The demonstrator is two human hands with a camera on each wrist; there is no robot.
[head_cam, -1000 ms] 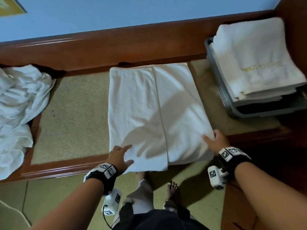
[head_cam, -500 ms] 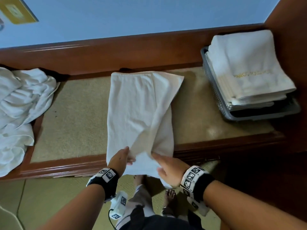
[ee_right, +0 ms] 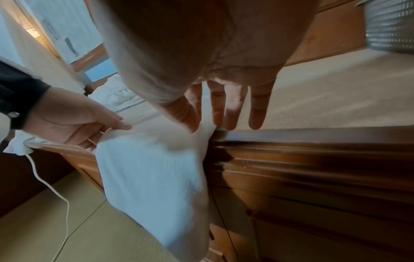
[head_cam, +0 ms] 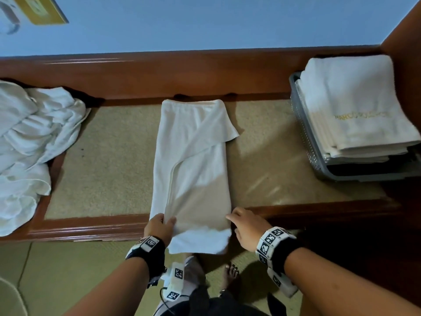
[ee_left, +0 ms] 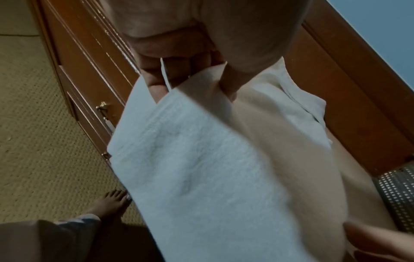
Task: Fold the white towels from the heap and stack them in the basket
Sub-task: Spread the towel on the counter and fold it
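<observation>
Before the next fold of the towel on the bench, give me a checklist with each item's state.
1. Left hand grips the towel at its near left corner: ok.
2. Right hand open at the near right edge, no grip: not ok.
3. Long fold lies flat: not ok, a flap sticks out at the far right.
4. Near end on the bench: not ok, it hangs over the edge.
5. Room on the stack in the basket: cannot tell.

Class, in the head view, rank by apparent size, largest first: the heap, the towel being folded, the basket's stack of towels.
1. Heap, though cut off by the frame's edge.
2. Towel and stack look alike; I won't rank them.
</observation>
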